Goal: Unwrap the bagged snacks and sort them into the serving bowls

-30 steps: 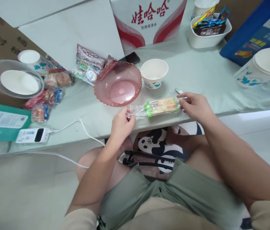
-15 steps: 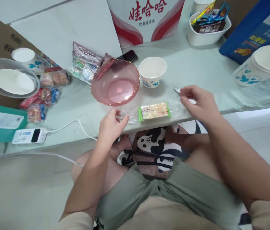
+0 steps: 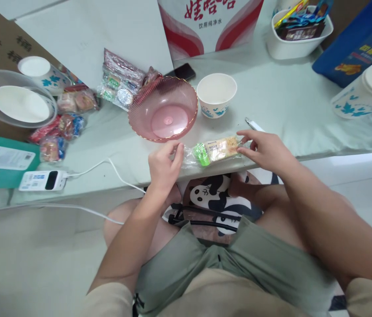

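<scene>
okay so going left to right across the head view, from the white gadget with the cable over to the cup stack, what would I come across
White gadget, left hand, biscuit pack, right hand, cup stack.

Both arms come forward from the two sides of the body, bent lightly at the elbows. The left forearm [image 3: 129, 233] reaches up to the front edge of the counter [image 3: 304, 97]. The left hand [image 3: 166, 163] is just past this edge, thumb and forefinger brought together, the other fingers curled. The right forearm [image 3: 318, 207] slants inward across the same edge, and the right hand [image 3: 261, 147] has thumb and forefinger stretched toward the left one.
</scene>
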A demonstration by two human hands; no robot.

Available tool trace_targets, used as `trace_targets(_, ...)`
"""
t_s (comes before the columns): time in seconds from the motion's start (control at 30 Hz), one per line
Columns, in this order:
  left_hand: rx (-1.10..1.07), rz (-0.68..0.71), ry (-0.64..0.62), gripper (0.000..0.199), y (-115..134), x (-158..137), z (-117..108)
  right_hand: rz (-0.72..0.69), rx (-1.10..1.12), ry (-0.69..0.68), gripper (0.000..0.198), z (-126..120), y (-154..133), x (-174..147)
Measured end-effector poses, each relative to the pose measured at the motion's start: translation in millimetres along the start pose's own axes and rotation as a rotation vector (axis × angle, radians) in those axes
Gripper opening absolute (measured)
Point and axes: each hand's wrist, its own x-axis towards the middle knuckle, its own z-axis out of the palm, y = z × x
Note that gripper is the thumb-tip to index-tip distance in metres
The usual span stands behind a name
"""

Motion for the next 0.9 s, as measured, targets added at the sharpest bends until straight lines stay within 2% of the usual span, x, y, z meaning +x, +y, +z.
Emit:
trace_targets(0.17,-0.152,-0.139,-0.002,0.023,0.8,4.4,-0.7,0.048,0.082,-0.042,0.042,-1.7,-3.0,1.2)
trace_targets(0.37,-0.232,-0.272,-0.012,0.026,-10.0,12.2,-9.8,0.101,0.099,0.015,0.044,-7.6,-1.5,3.3)
trace_targets(0.47,-0.189,-0.243,0.034,0.025,-12.3,14.4,-15.4,0.130,0.083,0.136,0.038,-8.4,2.2,5.2)
trace_targets(0.57,-0.130,-0.097,0.051,0.024,-6.8,10.2,-13.9,0.146,0.064,0.196,0.036,-6.6,4.9,5.6)
trace_targets(0.67,-0.069,0.067,-0.084,0.016,0.0,2.2,-2.0,0.142,0.035,0.234,0.041,-4.5,6.6,4.6)
trace_targets(0.73,-0.028,0.104,-0.210,0.015,1.6,-1.6,9.9,0.175,0.055,0.245,0.047,-3.7,7.3,4.5)
trace_targets(0.8,0.001,0.061,-0.278,0.026,1.0,-2.4,22.2,0.226,0.100,0.222,0.051,-3.2,7.4,5.7)
trace_targets(0.9,-0.007,-0.082,-0.289,0.034,-0.6,2.0,36.3,0.271,0.132,0.219,0.049,-2.9,7.0,9.6)
